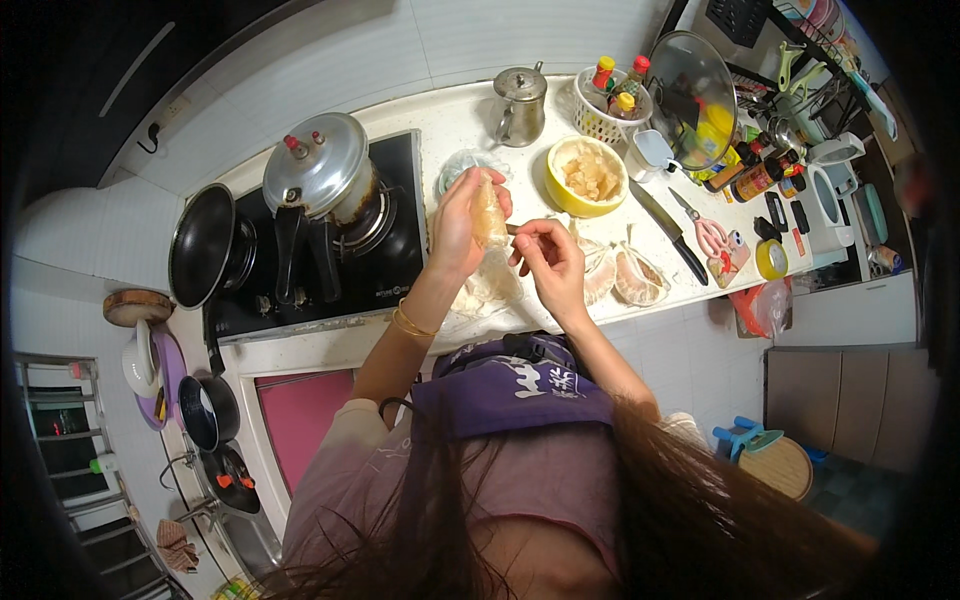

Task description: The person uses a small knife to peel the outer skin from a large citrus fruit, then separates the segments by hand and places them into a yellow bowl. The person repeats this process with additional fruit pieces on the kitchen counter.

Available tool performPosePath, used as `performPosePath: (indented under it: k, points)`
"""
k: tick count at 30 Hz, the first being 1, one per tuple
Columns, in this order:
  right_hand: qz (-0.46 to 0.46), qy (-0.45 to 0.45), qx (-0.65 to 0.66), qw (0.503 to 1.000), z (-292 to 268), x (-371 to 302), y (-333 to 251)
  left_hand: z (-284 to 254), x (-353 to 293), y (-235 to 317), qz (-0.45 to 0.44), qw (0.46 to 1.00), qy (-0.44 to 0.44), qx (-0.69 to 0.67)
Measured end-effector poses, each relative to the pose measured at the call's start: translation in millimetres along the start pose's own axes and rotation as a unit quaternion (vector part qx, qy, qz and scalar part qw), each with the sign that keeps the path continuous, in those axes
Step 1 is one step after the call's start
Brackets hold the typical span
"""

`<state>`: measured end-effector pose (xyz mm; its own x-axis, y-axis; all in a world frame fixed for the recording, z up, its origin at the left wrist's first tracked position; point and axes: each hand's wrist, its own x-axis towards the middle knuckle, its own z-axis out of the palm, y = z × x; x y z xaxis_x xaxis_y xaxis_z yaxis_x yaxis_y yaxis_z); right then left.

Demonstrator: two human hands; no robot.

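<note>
My left hand is raised over the counter and wrapped round a peeled pomelo segment, pale orange, held upright. My right hand is beside the segment's lower right side, its fingers pinched on a small dark thing too little to make out. Whitish membrane scraps lie below my hands. To the right, two pomelo segments still in pale skin rest near the counter's front edge. Behind them stands a yellow bowl-shaped rind with loose pomelo flesh inside. A clear bowl is partly hidden behind my left hand.
On the left, a black stove carries a pressure cooker and a frying pan. A knife and pink scissors lie right of the rind. Farther back are a metal pot and a basket of bottles.
</note>
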<state>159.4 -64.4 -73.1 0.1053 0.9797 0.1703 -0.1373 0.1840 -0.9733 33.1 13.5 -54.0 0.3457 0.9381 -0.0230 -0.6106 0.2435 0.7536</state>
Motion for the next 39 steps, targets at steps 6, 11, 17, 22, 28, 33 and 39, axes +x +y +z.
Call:
performPosePath:
  k: [6,11,17,22,28,33,39]
  points:
    - [-0.1,0.006,-0.138,0.985,1.6,2.9,-4.6,8.9,-7.5,4.3,-0.016,0.999,0.02,-0.021]
    - [-0.018,-0.012,-0.09,0.996,0.7,2.1,6.4,8.1,-10.4,5.3,-0.016,0.999,0.036,-0.025]
    - [0.017,-0.015,-0.052,0.998,0.0,2.9,12.4,-3.1,-4.5,-5.9,-0.026,0.997,0.052,-0.056]
    - [0.046,0.033,-0.027,0.998,-17.4,10.0,27.6,-19.6,44.5,-44.7,-0.119,0.983,0.102,-0.096]
    - [0.084,0.103,-0.051,0.99,-52.9,-9.0,41.1,-0.9,149.7,-89.7,-0.099,0.994,0.045,0.028]
    - [0.096,0.126,-0.048,0.986,-64.5,-33.8,53.3,-7.2,214.8,-146.7,-0.071,0.963,-0.023,0.258]
    - [0.121,0.186,-0.021,0.975,-86.8,-57.9,69.5,12.3,215.5,-156.2,-0.187,0.926,-0.031,0.325]
